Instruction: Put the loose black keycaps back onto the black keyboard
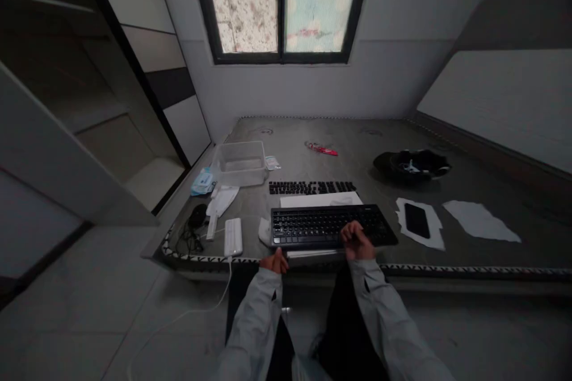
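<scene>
A black keyboard (313, 227) lies across white paper (322, 200) at the front edge of the grey surface. My right hand (357, 242) is over the keyboard's right part, its fingers curled in; whether something small is between them is hidden. My left hand (274, 262) rests by the keyboard's front left corner, fingers bent and pressed together, with anything inside too small to make out. Behind the keyboard, black keycaps (311, 188) are laid out in rows. A crumpled white tissue (264, 231) touches the keyboard's left end.
To the left are a clear plastic bin (241, 175), a blue-and-white packet (203, 182), a black mouse (197, 215) and a white power strip (233, 237) with a cable. A phone (416, 220) on paper and a black cap (411, 165) lie right; a red item (322, 149) lies behind.
</scene>
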`<state>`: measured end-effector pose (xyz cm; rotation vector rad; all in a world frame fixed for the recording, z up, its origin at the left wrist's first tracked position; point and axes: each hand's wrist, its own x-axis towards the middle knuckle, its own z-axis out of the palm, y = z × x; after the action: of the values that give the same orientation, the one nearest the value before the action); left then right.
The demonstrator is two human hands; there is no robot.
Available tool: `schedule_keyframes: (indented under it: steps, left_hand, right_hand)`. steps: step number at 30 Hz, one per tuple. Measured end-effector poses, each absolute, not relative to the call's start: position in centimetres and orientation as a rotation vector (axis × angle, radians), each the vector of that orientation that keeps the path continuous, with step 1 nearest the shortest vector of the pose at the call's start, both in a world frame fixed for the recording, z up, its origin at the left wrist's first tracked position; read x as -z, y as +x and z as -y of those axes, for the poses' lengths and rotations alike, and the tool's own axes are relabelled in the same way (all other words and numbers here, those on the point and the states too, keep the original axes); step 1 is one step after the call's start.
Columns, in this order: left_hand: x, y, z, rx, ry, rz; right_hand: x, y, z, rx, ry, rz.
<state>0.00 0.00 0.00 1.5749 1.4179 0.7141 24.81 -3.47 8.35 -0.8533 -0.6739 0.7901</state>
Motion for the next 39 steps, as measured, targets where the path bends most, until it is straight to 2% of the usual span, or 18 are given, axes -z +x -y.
schedule_keyframes:
  steps: [3,7,39]
  left_hand:
    - [-0.1,0.2,-0.1,-0.7,1.605,-1.417]
    - [-0.3,0.7,-0.1,-0.705,1.636,-1.438]
    - [-0.9,1.8,-0.2,-0.77,1.605,-1.57]
  right_hand:
    - [-8.8,24.8,2.0,-1.004,-0.738,0.567]
    - [-9.1,24.4,0.4,-1.128,-0.699,0.547]
    - [-8.8,24.7,-1.4,-1.278,-0.688,0.423]
